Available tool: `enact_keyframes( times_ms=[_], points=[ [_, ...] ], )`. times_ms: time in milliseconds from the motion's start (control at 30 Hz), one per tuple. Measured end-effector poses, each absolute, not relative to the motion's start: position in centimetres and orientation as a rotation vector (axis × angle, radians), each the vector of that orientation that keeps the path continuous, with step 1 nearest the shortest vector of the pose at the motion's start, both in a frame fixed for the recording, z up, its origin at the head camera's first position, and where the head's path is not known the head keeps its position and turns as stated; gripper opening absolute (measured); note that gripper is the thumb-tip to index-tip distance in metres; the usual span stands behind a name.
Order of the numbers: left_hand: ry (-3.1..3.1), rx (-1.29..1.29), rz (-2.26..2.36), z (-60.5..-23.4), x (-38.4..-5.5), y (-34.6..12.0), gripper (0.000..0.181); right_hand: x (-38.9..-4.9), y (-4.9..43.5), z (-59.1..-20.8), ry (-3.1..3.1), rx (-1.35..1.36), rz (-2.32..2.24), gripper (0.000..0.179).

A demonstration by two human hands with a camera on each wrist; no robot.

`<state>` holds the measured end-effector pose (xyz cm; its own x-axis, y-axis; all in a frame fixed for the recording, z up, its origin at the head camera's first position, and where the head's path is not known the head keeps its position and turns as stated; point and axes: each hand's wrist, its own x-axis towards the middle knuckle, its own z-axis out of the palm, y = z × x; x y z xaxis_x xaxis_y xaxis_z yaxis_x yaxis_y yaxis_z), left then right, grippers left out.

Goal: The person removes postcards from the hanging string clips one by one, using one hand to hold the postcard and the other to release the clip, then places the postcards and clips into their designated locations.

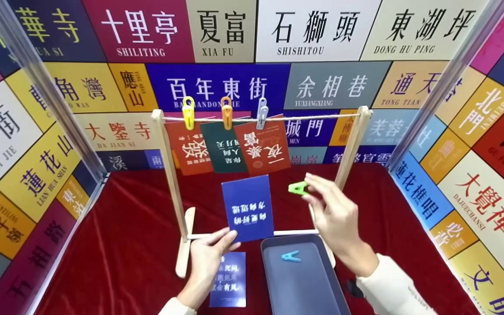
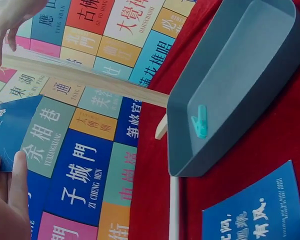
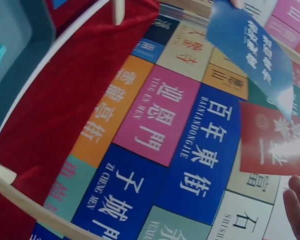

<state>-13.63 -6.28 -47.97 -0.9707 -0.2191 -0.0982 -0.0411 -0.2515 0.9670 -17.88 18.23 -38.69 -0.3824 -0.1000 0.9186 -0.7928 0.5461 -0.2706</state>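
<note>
My left hand (image 1: 210, 247) pinches a blue card (image 1: 248, 208) by its lower left corner, with white characters upside down on it. In my right hand (image 1: 333, 212) a green clothespin (image 1: 298, 188) is pinched, just right of the blue card and below the string (image 1: 313, 117). Three cards hang from that string: a red one (image 1: 188, 151) under a yellow clothespin (image 1: 188, 113), a dark green one (image 1: 223, 148) under an orange clothespin (image 1: 226, 113), and another red one (image 1: 266, 148) under a grey clothespin (image 1: 262, 113).
A wooden frame (image 1: 173, 175) carries the string. Below it, a dark grey tray (image 1: 306, 288) holds a blue clothespin (image 1: 291, 256). Another blue card (image 1: 230, 280) lies on the red cloth (image 1: 138, 245) left of the tray. Panels with printed place names (image 1: 217, 85) surround the table.
</note>
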Motion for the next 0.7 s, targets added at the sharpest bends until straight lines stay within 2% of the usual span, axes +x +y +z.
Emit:
enact_keyframes(
  times_ms=[133, 700],
  points=[
    [-1.794, 0.333, -2.409, -48.8, -13.2, -6.7, 0.038, -17.8, 18.1, -40.2, -1.806, 0.761, 0.821, 0.027],
    [-1.746, 0.532, -2.438, -51.9, -11.8, -9.4, 0.041, -16.7, 18.9, -45.1, -1.856, 0.777, 0.714, 0.029]
  ],
)
